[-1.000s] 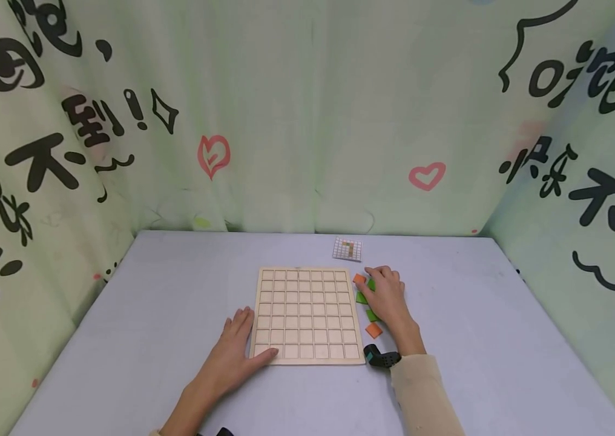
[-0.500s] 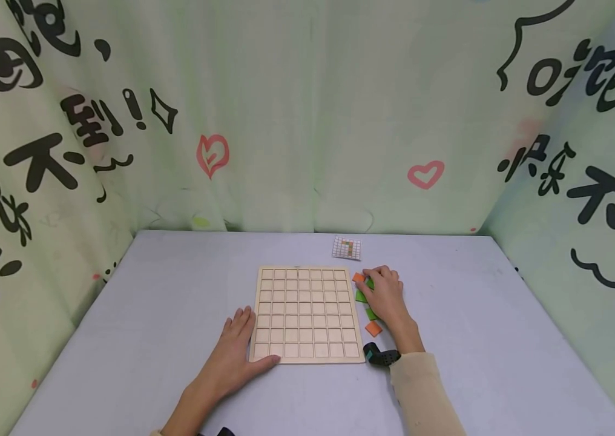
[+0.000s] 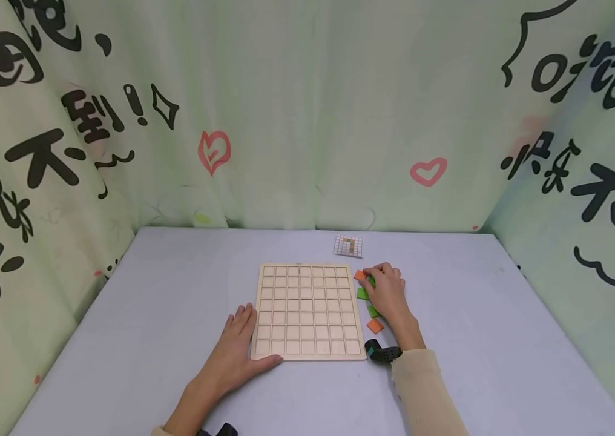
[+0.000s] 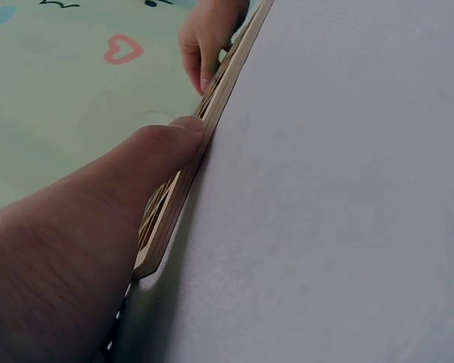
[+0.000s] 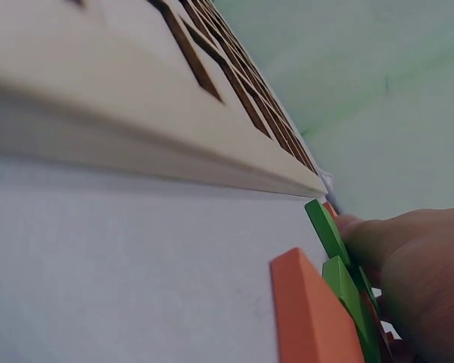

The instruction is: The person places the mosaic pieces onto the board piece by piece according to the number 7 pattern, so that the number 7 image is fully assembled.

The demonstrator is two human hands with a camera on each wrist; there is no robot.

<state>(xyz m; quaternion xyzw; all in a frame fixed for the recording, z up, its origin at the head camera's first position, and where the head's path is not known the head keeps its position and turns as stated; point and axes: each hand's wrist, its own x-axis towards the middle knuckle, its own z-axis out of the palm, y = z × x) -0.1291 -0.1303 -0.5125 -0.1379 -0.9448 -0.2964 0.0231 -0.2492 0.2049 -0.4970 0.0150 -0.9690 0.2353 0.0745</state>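
Observation:
A wooden grid board [image 3: 306, 303] lies flat on the table in the head view. My left hand [image 3: 236, 345] rests at its near left corner, fingers straight along the left edge and thumb across the front rim. In the left wrist view the thumb [image 4: 163, 144] presses on that rim. Right of the board, my right hand [image 3: 390, 293] reaches down among small square tiles, its thumb and forefinger bent close to an orange tile [image 3: 359, 275] and a green tile [image 5: 327, 231]. I cannot tell whether it pinches one. Another green tile [image 3: 362, 293] and a nearer orange tile [image 3: 375, 326] lie beside it.
A small card with a coloured grid pattern [image 3: 348, 246] lies behind the board, near the table's back edge. A white-covered table [image 3: 187, 272] bears everything. Printed curtains [image 3: 313, 121] enclose its back and sides. A black wrist device [image 3: 382, 351] sits on the right wrist.
The left thumb has slid slightly to the right along the board's front edge. The right hand stays almost still over the tiles. The whole head view has shifted a little.

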